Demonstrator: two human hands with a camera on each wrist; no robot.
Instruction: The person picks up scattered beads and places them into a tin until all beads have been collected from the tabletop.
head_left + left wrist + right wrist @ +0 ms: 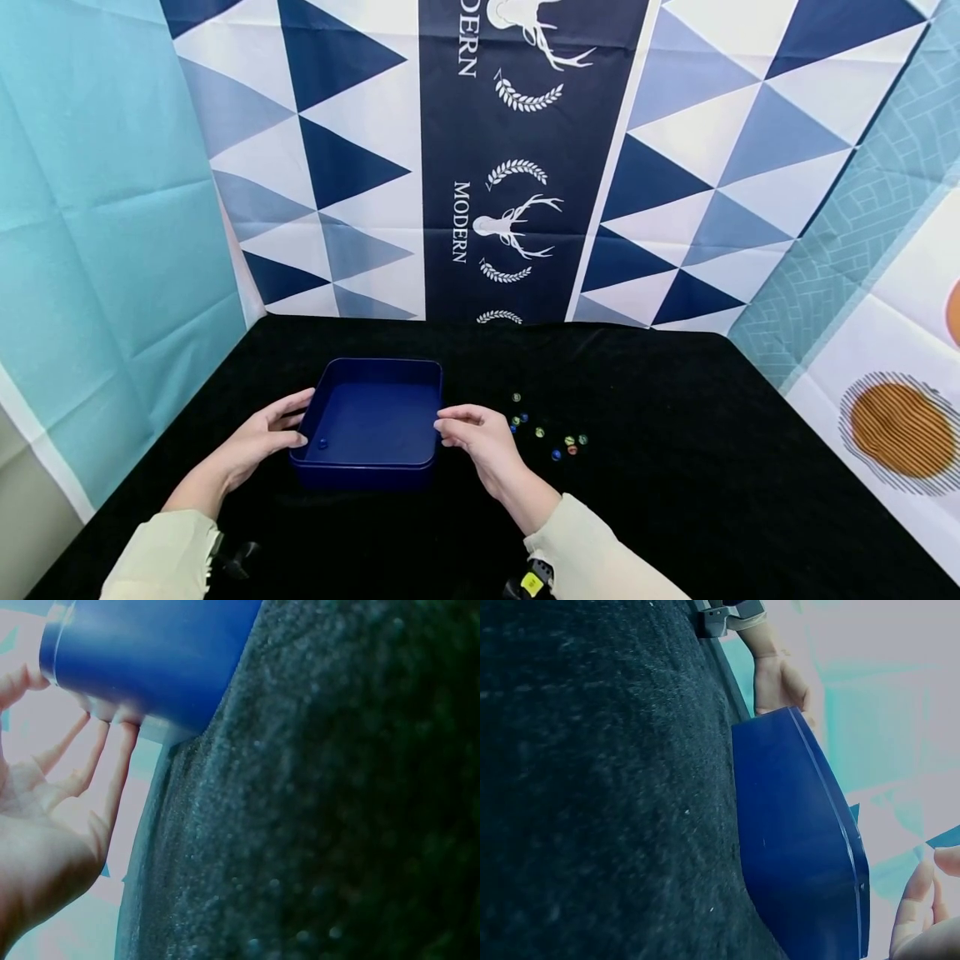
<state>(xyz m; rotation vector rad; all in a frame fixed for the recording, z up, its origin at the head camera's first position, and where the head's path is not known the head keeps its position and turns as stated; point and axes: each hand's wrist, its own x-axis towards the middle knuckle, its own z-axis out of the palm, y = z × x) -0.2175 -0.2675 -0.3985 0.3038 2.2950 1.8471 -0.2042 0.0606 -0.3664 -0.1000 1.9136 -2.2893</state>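
A dark blue square box (365,471) stands on the black cloth. Inside, near its front left corner, lies one small blue marble (322,443). My left hand (258,437) is at the box's left side, thumb at the rim and fairly straight fingers (112,761) against the outer wall. At the right rim is my right hand (480,442), its thumb and fingertips drawn close together; I cannot tell whether a marble is between them. To the right of that hand lie several loose glass marbles (540,432), blue, yellow-green and one orange.
Black cloth (675,467) covers the table. Behind it hangs a patterned curtain (360,167) with triangles and deer heads, and a plain turquoise sheet (112,208) hangs on the left. A dark device (534,579) is strapped at the right wrist.
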